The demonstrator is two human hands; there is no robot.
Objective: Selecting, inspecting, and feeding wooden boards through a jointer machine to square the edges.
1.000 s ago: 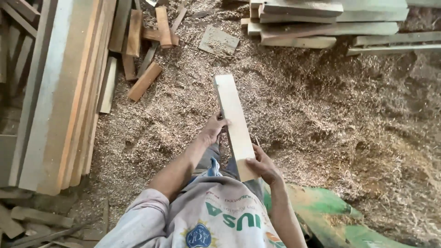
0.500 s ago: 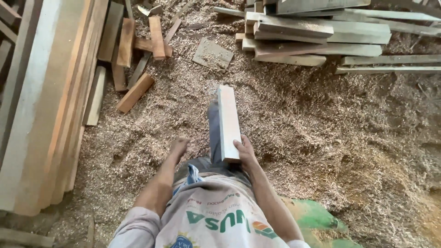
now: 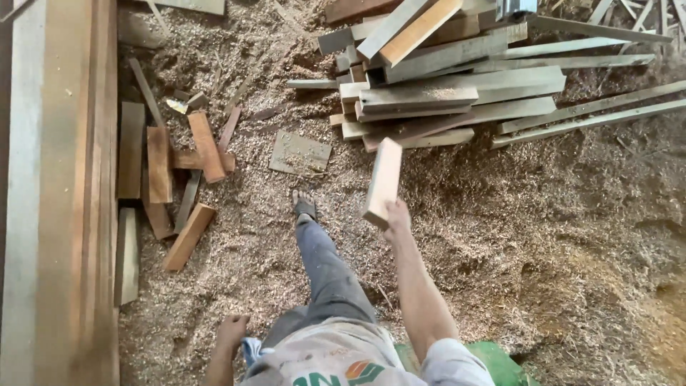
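Since before, our left hand [image 3: 230,332] has dropped away, fingers loosely curled; our right hand [image 3: 395,216] alone clamps the board [image 3: 383,181], long axis toward twelve o'clock.

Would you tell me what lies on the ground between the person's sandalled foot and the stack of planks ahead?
Only sawdust-covered floor lies between the foot and the plank stack, in the head view.

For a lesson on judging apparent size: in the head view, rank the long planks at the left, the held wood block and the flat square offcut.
1. long planks
2. held wood block, nearer the camera, so unsure
3. flat square offcut
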